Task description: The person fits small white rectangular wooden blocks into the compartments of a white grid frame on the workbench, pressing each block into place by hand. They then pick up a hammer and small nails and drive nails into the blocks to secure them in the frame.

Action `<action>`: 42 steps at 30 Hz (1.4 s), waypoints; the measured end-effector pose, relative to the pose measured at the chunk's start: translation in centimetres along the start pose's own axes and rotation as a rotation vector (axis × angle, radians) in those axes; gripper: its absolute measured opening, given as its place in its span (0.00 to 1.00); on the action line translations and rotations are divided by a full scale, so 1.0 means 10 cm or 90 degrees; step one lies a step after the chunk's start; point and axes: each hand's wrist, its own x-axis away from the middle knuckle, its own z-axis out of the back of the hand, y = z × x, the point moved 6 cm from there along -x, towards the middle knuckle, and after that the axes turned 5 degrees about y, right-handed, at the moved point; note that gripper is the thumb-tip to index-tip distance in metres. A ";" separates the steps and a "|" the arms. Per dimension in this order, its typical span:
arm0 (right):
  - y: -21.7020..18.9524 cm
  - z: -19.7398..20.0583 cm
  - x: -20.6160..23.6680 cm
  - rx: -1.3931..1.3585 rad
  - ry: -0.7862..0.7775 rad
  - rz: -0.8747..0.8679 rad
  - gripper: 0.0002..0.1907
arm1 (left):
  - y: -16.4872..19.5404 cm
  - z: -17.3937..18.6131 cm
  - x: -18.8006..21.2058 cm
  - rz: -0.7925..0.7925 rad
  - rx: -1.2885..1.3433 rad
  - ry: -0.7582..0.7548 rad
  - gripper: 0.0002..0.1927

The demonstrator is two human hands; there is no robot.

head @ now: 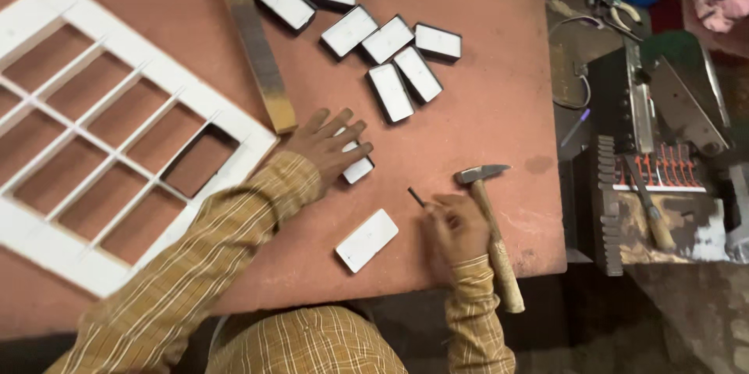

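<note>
My left hand [328, 146] lies flat with fingers spread over a small white block with black sides [358, 169], covering most of it. My right hand [456, 226] pinches a thin dark nail-like piece [416, 197] at the table's front. A hammer with a wooden handle [493, 237] lies just right of that hand, its steel head pointing left. Another white block [367, 240] lies flat between my two hands. A white wooden grid frame [101, 132] covers the left part of the reddish table [484, 109].
Several white blocks with black edges [390, 54] are scattered at the back middle. A worn wooden strip [256, 46] lies diagonally next to the frame. Right of the table edge stand metal tools, a toothed black part [608, 202] and a second hammer [651, 210].
</note>
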 end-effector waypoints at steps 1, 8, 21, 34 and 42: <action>-0.10 -0.03 0.05 0.009 -0.036 0.067 0.13 | 0.05 -0.09 -0.04 0.015 0.031 -0.104 0.39; -0.03 -0.05 0.19 0.186 -0.062 0.064 0.04 | 0.28 -0.12 0.51 0.250 0.104 -0.142 0.33; -1.06 -0.41 0.62 -0.177 -0.344 0.156 0.12 | 0.91 -0.10 1.52 0.777 0.929 0.296 0.12; 0.94 0.45 0.28 0.424 -0.050 -0.031 0.22 | -0.06 -0.11 1.53 0.617 0.611 0.323 0.09; 0.30 0.62 0.53 -0.519 -0.042 -0.307 0.14 | -0.08 -0.14 1.49 0.578 0.592 0.328 0.08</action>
